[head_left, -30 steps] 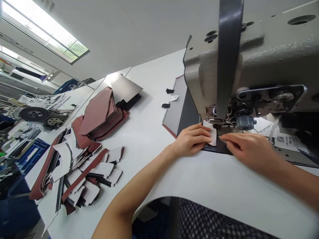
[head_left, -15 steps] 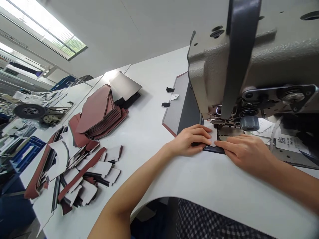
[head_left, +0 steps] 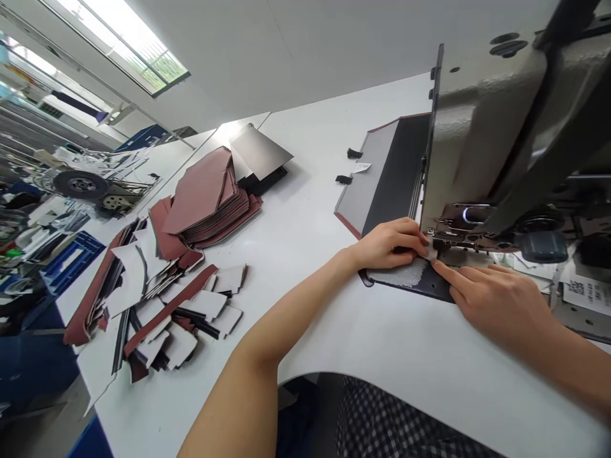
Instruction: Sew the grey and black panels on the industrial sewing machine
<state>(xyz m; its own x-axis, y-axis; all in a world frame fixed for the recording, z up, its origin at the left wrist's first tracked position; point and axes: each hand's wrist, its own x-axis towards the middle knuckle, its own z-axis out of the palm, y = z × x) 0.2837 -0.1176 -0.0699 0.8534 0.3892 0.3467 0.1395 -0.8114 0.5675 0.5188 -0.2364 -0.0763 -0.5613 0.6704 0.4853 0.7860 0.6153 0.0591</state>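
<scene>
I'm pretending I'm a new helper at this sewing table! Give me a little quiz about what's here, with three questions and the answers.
1. True or false: the left hand and the right hand are both bare, with no gloves.
2. Which kind of machine is right by the hands? A) a printer B) a sewing machine C) a drill press
3. Fill in the blank: the stacked reddish-brown pieces lie on a white ____.

Key: 1 true; 2 B, sewing machine; 3 table
</scene>
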